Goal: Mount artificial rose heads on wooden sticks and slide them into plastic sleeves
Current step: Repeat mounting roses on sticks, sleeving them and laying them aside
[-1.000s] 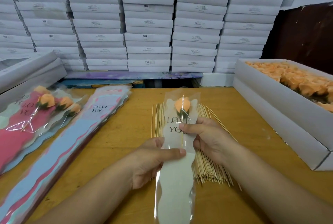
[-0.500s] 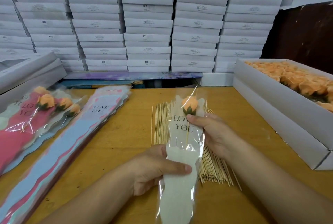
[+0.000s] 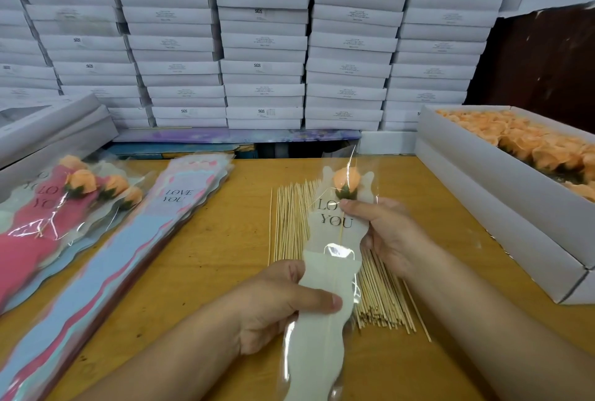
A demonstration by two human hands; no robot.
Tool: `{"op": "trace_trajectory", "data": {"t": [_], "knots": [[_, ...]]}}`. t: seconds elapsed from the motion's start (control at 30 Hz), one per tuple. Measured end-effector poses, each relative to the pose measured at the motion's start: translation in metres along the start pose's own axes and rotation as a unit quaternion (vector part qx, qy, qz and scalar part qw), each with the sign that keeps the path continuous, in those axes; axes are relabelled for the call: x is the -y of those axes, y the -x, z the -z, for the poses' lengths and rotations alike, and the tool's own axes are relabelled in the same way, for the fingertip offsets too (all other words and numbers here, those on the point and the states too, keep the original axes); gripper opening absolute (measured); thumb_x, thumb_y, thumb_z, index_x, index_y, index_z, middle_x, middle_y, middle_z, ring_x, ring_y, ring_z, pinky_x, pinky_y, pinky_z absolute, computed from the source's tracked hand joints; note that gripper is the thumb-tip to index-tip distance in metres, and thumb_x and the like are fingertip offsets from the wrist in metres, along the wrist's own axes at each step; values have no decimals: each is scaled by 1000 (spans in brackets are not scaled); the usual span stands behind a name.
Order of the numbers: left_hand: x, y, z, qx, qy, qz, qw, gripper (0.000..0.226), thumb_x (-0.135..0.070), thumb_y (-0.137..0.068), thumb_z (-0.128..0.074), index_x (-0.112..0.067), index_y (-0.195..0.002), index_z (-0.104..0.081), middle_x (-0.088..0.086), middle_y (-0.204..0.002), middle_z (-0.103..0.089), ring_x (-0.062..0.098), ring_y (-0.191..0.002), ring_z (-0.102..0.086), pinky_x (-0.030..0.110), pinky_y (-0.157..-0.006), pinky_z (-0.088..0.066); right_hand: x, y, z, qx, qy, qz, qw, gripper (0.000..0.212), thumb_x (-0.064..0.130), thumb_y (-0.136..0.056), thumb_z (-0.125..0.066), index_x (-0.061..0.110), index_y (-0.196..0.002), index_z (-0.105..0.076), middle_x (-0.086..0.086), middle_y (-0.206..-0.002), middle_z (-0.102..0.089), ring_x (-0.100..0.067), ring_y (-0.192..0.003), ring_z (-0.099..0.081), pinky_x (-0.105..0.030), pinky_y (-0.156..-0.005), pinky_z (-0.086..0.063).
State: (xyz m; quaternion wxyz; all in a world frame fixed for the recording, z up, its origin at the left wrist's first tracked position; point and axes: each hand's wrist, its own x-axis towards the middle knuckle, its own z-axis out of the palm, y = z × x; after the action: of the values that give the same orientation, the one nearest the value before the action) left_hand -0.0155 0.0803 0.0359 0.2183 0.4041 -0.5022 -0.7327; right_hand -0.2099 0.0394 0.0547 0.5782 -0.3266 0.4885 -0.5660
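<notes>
Both hands on sleeve (image 3: pixel 325 288) w/ rose (image 3: pixel 345 179) inside, held above stick pile (image 3: pixel 289 223) mid counter (image 3: pixel 209 255). Left hand (image 3: pixel 277 300) pinches near part, right hand (image 3: pixel 386 233) grips far part below rose.

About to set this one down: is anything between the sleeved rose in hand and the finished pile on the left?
Partly. The stack of unused sleeves lies on the table between the sleeved rose and the finished pile, so it must be carried over that stack; nothing else visible intervenes.
</notes>
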Motion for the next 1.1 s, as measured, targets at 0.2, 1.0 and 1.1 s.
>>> {"op": "trace_trajectory", "data": {"t": [0.2,1.0,1.1], "knots": [[2,-2,-1,-29,13,3,999,32,-1,-75,-80,-5,-106,-74,19,-99,-75,27,-81,-74,34,-69,-59,-2,-1,-2,18,8,-18,1000,36,-4,-83,-73,-8,-117,-63,-18,-97,-76,-27,-78,-76,-28,-55,-58],[-82,50,142,-314,-223,-5,923,48,-11,-72,-83,-8,-116,-63,22,-105,-72,41,-90,-70,49,-79,-59,6,-6,19,116,-13,-18,993,40,35,-98,-56,9,-128,-56,-15,-107,-75,-22,-77,-72,-27,-51,-58],[-91,69,188,-369,-287,-11,884,49,-12,-70,-86,-8,-116,-68,19,-98,-76,34,-78,-73,46,-78,-61,6,-7,21,111,1,-13,994,46,32,-90,-62,8,-129,-56,-13,-100,-76,-20,-73,-72,-26,-48,-56]]}}
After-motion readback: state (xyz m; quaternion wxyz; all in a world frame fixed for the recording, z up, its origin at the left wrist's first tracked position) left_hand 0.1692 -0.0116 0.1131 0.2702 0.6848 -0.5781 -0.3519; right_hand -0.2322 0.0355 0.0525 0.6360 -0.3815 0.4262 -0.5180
